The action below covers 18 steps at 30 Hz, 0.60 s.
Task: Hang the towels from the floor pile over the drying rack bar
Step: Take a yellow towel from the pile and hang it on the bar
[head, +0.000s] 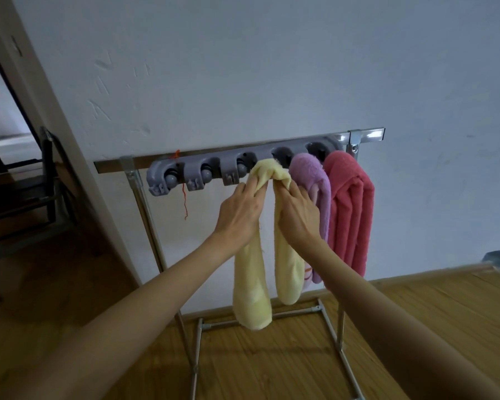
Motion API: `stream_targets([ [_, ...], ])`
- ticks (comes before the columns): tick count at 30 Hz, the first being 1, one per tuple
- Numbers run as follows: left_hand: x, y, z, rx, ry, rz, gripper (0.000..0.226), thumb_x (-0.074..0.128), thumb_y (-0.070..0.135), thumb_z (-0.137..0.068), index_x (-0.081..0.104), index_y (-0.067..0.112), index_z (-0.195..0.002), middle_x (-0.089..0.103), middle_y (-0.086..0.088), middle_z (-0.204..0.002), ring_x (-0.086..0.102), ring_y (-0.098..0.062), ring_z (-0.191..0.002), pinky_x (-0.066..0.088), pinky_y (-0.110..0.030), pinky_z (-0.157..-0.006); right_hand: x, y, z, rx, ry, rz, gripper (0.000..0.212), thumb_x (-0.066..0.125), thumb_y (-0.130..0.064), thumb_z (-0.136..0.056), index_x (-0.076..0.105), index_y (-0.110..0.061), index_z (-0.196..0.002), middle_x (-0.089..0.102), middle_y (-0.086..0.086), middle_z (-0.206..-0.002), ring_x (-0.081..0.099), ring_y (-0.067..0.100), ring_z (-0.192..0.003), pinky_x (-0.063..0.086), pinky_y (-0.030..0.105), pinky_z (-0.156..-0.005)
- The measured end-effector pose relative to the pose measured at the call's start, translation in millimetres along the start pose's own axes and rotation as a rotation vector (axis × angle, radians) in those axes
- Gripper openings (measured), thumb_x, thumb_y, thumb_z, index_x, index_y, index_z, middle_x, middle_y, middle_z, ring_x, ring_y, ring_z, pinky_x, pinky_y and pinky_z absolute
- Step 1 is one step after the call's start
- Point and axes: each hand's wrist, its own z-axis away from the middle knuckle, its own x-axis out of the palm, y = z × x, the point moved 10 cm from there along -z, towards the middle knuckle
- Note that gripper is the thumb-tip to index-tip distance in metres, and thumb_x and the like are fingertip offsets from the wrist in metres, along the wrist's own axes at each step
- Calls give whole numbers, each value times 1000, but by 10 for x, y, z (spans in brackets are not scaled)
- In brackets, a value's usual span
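The yellow towel (pixel 272 226) hung draped over the drying rack bar (pixel 113 165), its fold bunched at the top against the grey clip holder (pixel 214 170) mounted along that bar, and its two tails dropped straight down toward six o'clock. So the towel's long axis ran vertically, while the bar ran roughly from nine o'clock to three o'clock, rising a little to the right.

Both hands were up at the fold. The left hand (pixel 241 209) gripped the left tail just under the fold, fingers curled into the cloth; the right hand (pixel 298 210) held the right tail the same way, just beside it. Neither was clearly nearer: they sat level, close together, with the fold at their twelve o'clock.

At three o'clock from the right hand the purple towel (pixel 312 192) hung touching the yellow one, and the red towel (pixel 351 209) hung beyond it. Free bar lay only toward nine o'clock, so any spreading of the yellow towel likely had to go leftward. The floor pile was out of view.
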Motion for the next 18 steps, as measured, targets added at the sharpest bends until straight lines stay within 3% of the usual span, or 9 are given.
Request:
stream_targets([
  [2, 57, 11, 40, 15, 14, -12, 82, 63, -11, -73, 32, 8, -146, 38, -11, -143, 50, -25, -93, 45, -26, -58, 84, 19, 81, -56, -62, -23, 72, 49, 9, -79, 35, -16, -145, 50, 4, -135, 49, 29, -112, 50, 37, -71],
  [4, 83, 12, 50, 23, 52, -3, 83, 65, -13, -69, 35, 8, -144, 40, -12, -141, 50, -25, -89, 46, -26, -55, 137, 15, 136, -123, -78, -59, 73, 45, 10, -78, 34, -15, -146, 54, 7, -129, 51, 32, -104, 51, 41, -65],
  [7, 94, 22, 77, 33, 101, 51, 77, 62, -11, -72, 38, 9, -143, 43, -12, -138, 51, -26, -90, 51, -31, -55, 202, 34, 172, -170, -80, -126, 74, 42, 10, -76, 36, -14, -145, 64, 10, -102, 53, 32, -86, 49, 43, -63],
  [10, 54, 12, 190, 59, 161, 168, 66, 57, -4, -81, 41, 15, -142, 50, -11, -126, 52, -25, -94, 52, -31, -56, 242, 100, 208, -151, -96, -225, 69, 45, 8, -77, 39, -13, -143, 64, 13, -84, 54, 32, -77, 44, 36, -55],
  [14, 157, -57, 566, 46, 219, 463, 54, 59, 14, -90, 36, 16, -138, 52, -6, -116, 53, -13, -89, 46, -18, -62, 347, 200, 405, -122, -129, -363, 58, 43, -1, -87, 39, -18, -142, 65, 11, -93, 58, 23, -74, 52, 42, -56],
  [16, 421, -153, 773, -107, 143, 597, 63, 68, 30, -85, 31, 18, -135, 52, -3, -115, 51, -8, -86, 45, -15, -64, 305, 253, 532, -95, -57, -367, 51, 43, -4, -91, 42, -19, -140, 64, 10, -105, 60, 22, -81, 52, 38, -62],
  [18, 763, -210, 925, -240, 12, 604, 73, 72, 40, -80, 32, 17, -136, 51, -2, -118, 53, -11, -92, 50, -22, -69, 288, 299, 612, -24, -27, -395, 45, 43, -8, -94, 39, -24, -136, 63, 7, -115, 63, 20, -81, 49, 32, -62],
])
